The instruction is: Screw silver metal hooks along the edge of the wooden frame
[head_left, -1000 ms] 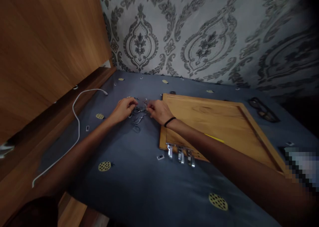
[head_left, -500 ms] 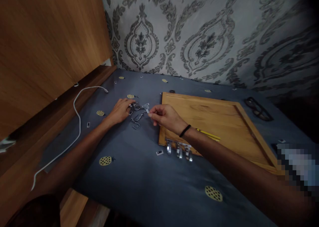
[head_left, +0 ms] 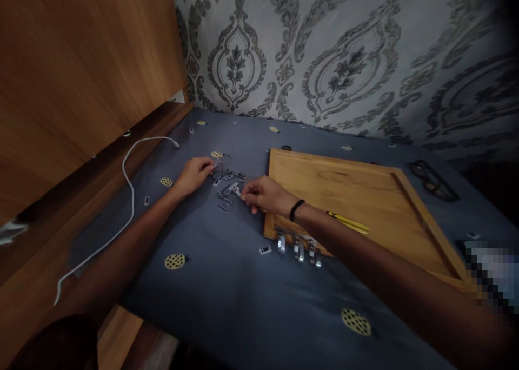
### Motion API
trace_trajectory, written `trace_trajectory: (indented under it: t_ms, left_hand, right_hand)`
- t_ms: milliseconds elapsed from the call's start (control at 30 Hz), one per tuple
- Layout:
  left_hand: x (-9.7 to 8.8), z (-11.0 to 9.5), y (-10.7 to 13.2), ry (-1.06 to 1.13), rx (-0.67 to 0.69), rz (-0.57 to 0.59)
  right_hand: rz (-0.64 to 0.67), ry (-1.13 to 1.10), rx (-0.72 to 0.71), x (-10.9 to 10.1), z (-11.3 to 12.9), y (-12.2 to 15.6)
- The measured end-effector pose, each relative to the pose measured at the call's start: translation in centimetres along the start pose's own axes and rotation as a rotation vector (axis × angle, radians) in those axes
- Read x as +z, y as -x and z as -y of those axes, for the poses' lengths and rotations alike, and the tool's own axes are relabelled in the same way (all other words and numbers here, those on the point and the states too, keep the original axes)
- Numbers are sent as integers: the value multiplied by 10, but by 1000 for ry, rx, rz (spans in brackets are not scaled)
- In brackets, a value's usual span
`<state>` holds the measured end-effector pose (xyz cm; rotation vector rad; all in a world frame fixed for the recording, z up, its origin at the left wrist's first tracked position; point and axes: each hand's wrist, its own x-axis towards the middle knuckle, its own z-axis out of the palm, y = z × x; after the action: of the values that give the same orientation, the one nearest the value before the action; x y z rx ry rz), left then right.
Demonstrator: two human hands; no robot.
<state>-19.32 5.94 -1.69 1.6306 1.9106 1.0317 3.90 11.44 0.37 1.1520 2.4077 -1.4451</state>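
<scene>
We find the work set on a table covered by a dark blue cloth point(head_left: 227, 305), printed with yellow pineapples and small lettered labels. The cloth shows soft creases towards the near right. Along the far side stands a wall point(head_left: 279, 51) papered in grey medallions and leaf scrolls. On the left, a wooden cabinet point(head_left: 89, 61) rises above a wooden ledge point(head_left: 160, 124). The light is dim, and the far right corner falls into darkness.

Left of centre, a pile of metal hooks point(head_left: 231, 174) lies on the cloth between the hands. The right hand point(head_left: 267, 195), with a black band point(head_left: 296, 210) at the wrist, pinches the plate of one hook point(head_left: 235, 188) between thumb and fingers, just on the near side of the pile. The left hand point(head_left: 196, 174) is at the pile's left edge, fingertips drawn together; blur there prevents us from telling whether they grasp anything.

To the right lies a raised-edge wooden board point(head_left: 344, 180), bearing a yellow tool point(head_left: 347, 222). Three shiny clips point(head_left: 299, 251) sit in a row at its near edge. Dark glasses point(head_left: 433, 180) rest on the cloth beyond its right side. A white cable point(head_left: 132, 197) curves along the left.
</scene>
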Motion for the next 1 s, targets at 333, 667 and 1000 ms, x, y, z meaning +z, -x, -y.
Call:
trace_trajectory:
  t_ms: [333, 667, 1000]
  left_hand:
    - [-2, -18, 9, 523, -133, 228]
    - [7, -47, 26, 762, -88, 408]
    - [14, -59, 33, 817, -33, 454]
  right_hand:
    - [-248, -161, -151, 1, 11, -16]
    - [-453, -482, -431, 13, 25, -3]
    - [-660, -429, -473, 9, 23, 26]
